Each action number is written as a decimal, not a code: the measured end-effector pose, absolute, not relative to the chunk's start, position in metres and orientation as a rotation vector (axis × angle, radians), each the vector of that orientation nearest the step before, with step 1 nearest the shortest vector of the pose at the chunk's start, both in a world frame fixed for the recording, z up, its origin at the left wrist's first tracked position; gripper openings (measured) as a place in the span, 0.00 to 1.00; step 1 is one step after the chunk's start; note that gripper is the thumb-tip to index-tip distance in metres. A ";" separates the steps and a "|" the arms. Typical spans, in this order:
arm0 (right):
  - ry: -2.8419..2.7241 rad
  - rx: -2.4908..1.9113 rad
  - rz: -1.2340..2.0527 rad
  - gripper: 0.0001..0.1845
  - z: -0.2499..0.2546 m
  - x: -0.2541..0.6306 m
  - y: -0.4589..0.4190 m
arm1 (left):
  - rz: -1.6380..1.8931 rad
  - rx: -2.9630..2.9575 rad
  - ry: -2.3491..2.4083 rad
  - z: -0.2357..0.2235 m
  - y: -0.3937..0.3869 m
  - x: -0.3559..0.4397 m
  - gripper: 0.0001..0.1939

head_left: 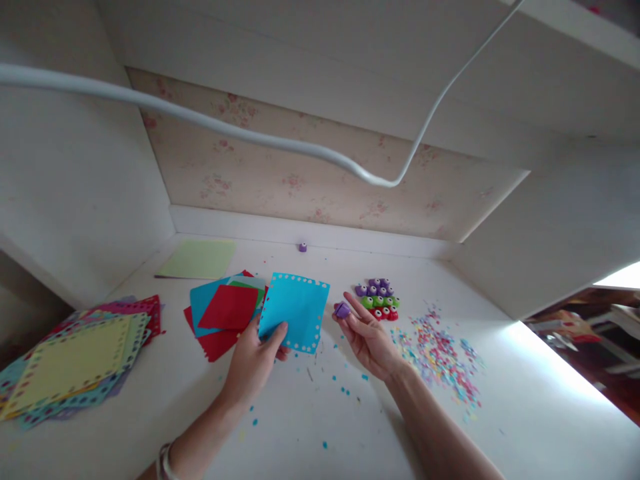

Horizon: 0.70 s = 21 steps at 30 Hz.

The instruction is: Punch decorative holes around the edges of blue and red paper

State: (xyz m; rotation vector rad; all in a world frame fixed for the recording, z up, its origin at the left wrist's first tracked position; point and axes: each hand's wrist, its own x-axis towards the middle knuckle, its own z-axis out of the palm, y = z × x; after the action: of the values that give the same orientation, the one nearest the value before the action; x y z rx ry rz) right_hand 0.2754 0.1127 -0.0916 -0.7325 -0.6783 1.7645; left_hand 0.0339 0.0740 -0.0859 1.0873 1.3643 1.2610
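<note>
My left hand (260, 347) pinches a bright blue sheet of paper (297, 310) at its lower left, thumb on top. Small shaped holes run along the sheet's edges. To the right of the paper, apart from it, my right hand (367, 337) holds a small purple craft punch (343, 310) between thumb and fingers. Beyond that hand stand several more punches (379, 300) in rows of purple, green and red. Behind the blue sheet lie loose sheets of red paper (227, 308), with blue and green ones among them.
A pile of punched sheets (75, 360) lies at the left, and pale green paper (197, 259) behind it. One purple punch (303, 247) sits near the back wall. Confetti (445, 353) is heaped at the right. A white cable (240, 133) hangs across the front, above the tabletop.
</note>
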 end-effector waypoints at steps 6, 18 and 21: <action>-0.739 -0.726 1.799 0.21 -0.093 0.270 0.108 | 1.252 1.093 1.370 -0.085 0.073 0.036 0.22; -0.989 -0.802 1.741 0.18 -0.087 0.256 0.096 | 1.245 1.283 1.434 -0.076 0.066 0.039 0.20; -0.986 -0.805 1.740 0.20 -0.088 0.256 0.096 | 1.234 1.313 1.451 -0.076 0.065 0.040 0.20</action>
State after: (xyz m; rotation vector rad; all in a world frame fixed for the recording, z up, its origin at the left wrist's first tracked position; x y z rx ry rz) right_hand 0.2561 0.0961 -0.0881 -0.8052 -0.9862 1.7402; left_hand 0.0396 0.0645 -0.0759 1.3127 1.4510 1.2336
